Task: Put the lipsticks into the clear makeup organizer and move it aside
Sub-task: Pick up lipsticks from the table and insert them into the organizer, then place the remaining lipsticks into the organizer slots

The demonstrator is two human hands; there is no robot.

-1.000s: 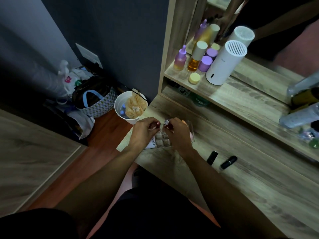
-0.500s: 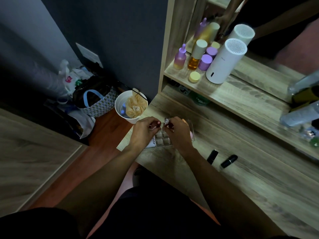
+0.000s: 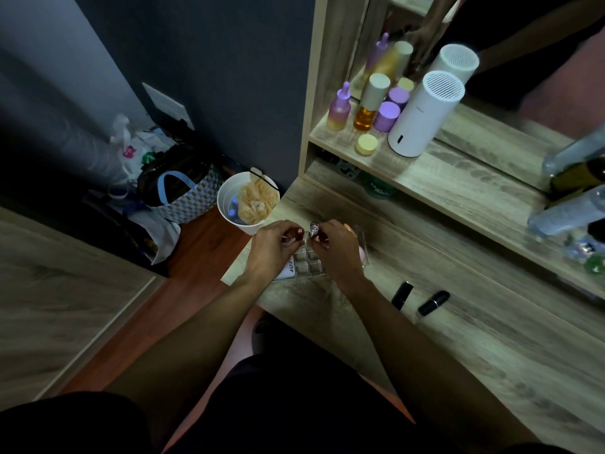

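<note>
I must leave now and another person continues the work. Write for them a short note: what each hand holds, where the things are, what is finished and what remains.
Left hand: over the organizer's left end, pinching a dark red lipstick.
Right hand: pinching a silver-topped lipstick above the grid.
Clear makeup organizer: on the desk near its left edge, under both hands; the slots in view look empty.
Two black lipsticks: lying on the desk to the right, untouched.
Done: two lipsticks picked up; neither is clearly seated yet.
Left: slot those two, add the two black ones, then move the organizer aside.
</note>
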